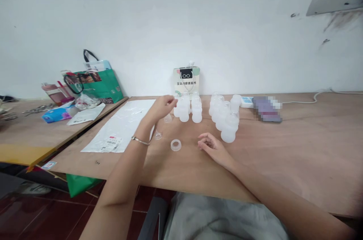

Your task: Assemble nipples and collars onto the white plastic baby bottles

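My left hand (164, 107) reaches over the table to the left edge of a group of frosted white bottles (184, 113) with clear domed tops. Its fingers are curled closed beside the leftmost bottle; whether anything is between them is hidden. My right hand (214, 148) hovers near the front, fingers loosely bent and apart, holding nothing. Between the hands lies a translucent screw ring (176, 145). Two small clear plastic pieces, one a dome-like cover (168, 118) and one a cup-like piece (158, 135), are by my left wrist. A second row of frosted bottles (228, 132) stands beyond my right hand.
A white plastic mailer (119, 126) lies at left. Behind the bottles stands a paper bag (178, 77) against the wall. A blurred-out phone-like object (266, 109) and white cable (306, 101) are at right. The adjoining table holds a green bag (109, 81) and tissue pack (58, 113).
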A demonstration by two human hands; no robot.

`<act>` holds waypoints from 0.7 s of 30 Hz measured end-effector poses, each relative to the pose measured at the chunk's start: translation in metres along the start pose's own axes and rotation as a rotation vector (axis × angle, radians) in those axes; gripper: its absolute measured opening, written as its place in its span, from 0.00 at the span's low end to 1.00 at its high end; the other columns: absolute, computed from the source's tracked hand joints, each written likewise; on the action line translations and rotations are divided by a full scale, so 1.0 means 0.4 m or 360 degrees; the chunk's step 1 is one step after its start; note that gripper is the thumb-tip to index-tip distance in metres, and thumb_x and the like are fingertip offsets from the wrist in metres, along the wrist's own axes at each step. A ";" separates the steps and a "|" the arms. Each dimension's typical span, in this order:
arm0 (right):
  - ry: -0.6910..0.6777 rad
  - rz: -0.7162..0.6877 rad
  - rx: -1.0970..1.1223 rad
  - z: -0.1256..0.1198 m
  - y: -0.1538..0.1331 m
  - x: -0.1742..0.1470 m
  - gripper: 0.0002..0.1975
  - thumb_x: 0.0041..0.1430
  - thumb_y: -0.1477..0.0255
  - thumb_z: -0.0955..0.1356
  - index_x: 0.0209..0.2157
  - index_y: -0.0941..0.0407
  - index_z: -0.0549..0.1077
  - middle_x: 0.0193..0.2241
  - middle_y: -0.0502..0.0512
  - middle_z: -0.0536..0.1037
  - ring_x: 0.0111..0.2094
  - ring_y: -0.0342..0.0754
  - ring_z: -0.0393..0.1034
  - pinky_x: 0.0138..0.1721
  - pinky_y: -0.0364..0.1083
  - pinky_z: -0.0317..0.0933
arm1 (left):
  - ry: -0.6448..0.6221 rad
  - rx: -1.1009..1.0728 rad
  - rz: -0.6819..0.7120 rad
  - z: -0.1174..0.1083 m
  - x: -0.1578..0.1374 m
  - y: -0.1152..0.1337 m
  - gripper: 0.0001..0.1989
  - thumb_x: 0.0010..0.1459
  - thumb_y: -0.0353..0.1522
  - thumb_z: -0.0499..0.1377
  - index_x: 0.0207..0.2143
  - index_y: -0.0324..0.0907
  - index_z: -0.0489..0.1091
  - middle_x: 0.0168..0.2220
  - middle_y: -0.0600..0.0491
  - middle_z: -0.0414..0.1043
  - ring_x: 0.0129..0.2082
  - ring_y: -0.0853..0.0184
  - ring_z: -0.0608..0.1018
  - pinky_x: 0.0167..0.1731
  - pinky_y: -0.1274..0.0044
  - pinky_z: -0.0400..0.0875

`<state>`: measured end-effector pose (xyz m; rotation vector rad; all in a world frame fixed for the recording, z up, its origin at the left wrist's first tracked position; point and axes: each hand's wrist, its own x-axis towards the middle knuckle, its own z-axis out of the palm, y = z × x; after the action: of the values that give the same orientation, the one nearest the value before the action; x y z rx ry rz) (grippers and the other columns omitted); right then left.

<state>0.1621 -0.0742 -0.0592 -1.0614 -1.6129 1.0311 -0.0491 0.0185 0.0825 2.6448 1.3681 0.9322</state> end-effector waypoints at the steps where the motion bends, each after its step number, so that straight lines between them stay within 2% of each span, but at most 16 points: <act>1: -0.0013 -0.0015 -0.0082 0.001 -0.001 0.000 0.13 0.54 0.60 0.63 0.37 0.54 0.65 0.28 0.50 0.71 0.31 0.44 0.66 0.35 0.46 0.60 | -0.0100 0.0019 -0.0058 -0.018 -0.026 -0.024 0.19 0.58 0.41 0.45 0.24 0.40 0.68 0.25 0.53 0.70 0.27 0.68 0.70 0.30 0.76 0.64; 3: -0.0042 -0.0045 -0.0228 0.007 -0.004 0.003 0.11 0.54 0.61 0.63 0.33 0.54 0.67 0.28 0.51 0.71 0.30 0.44 0.65 0.33 0.45 0.59 | -0.0271 0.0040 -0.0193 -0.037 -0.081 -0.067 0.17 0.55 0.43 0.48 0.27 0.41 0.68 0.28 0.53 0.71 0.29 0.67 0.72 0.31 0.76 0.65; 6: -0.0099 -0.0072 -0.0423 0.028 -0.005 0.019 0.12 0.55 0.61 0.62 0.32 0.55 0.68 0.27 0.50 0.70 0.28 0.43 0.63 0.30 0.44 0.58 | -0.0607 0.0102 -0.0311 -0.024 -0.152 -0.112 0.16 0.52 0.42 0.52 0.37 0.42 0.68 0.36 0.51 0.72 0.34 0.65 0.73 0.35 0.75 0.66; 9: -0.0118 -0.0168 -0.0714 0.066 -0.004 0.045 0.19 0.52 0.57 0.64 0.40 0.55 0.67 0.29 0.51 0.69 0.29 0.44 0.62 0.33 0.45 0.58 | -0.0804 0.0298 -0.0311 0.018 -0.198 -0.135 0.22 0.52 0.40 0.53 0.48 0.41 0.64 0.41 0.47 0.69 0.37 0.62 0.73 0.38 0.73 0.66; 12: -0.0180 -0.0288 -0.1000 0.110 -0.006 0.074 0.30 0.51 0.52 0.63 0.51 0.55 0.62 0.38 0.57 0.68 0.39 0.50 0.63 0.42 0.51 0.56 | -0.0867 0.0512 -0.0239 0.060 -0.219 -0.147 0.24 0.54 0.35 0.50 0.54 0.45 0.58 0.43 0.45 0.68 0.38 0.61 0.74 0.38 0.72 0.66; 14: -0.0251 -0.0344 -0.1115 0.136 -0.008 0.092 0.34 0.52 0.51 0.62 0.56 0.54 0.58 0.42 0.60 0.66 0.43 0.53 0.61 0.45 0.53 0.55 | -0.0910 0.0617 -0.0189 0.081 -0.223 -0.150 0.22 0.55 0.31 0.48 0.53 0.46 0.60 0.41 0.46 0.70 0.38 0.61 0.74 0.38 0.72 0.66; 16: -0.0281 -0.0412 -0.1172 0.153 -0.008 0.107 0.34 0.52 0.53 0.63 0.57 0.54 0.57 0.41 0.60 0.65 0.42 0.53 0.61 0.44 0.53 0.56 | -0.0922 0.0702 -0.0184 0.094 -0.221 -0.150 0.19 0.56 0.29 0.46 0.49 0.44 0.65 0.39 0.46 0.71 0.37 0.61 0.74 0.38 0.72 0.66; 19: -0.0268 -0.0513 -0.1091 0.162 -0.004 0.120 0.23 0.52 0.59 0.65 0.48 0.54 0.68 0.38 0.57 0.64 0.39 0.50 0.61 0.43 0.51 0.57 | -0.0896 0.0794 -0.0235 0.103 -0.213 -0.147 0.15 0.56 0.28 0.45 0.39 0.38 0.71 0.37 0.43 0.73 0.35 0.61 0.75 0.36 0.72 0.66; 21: -0.0253 -0.0491 -0.0870 0.156 -0.002 0.124 0.16 0.50 0.64 0.67 0.41 0.55 0.72 0.36 0.56 0.65 0.38 0.47 0.62 0.43 0.49 0.58 | -0.0870 0.0823 -0.0270 0.103 -0.208 -0.145 0.15 0.56 0.27 0.46 0.34 0.35 0.72 0.36 0.41 0.73 0.34 0.60 0.75 0.35 0.72 0.66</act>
<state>0.0918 -0.0371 -0.0609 -1.0448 -2.1810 0.4845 -0.1070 0.0017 -0.0089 2.7210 1.7958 -0.1987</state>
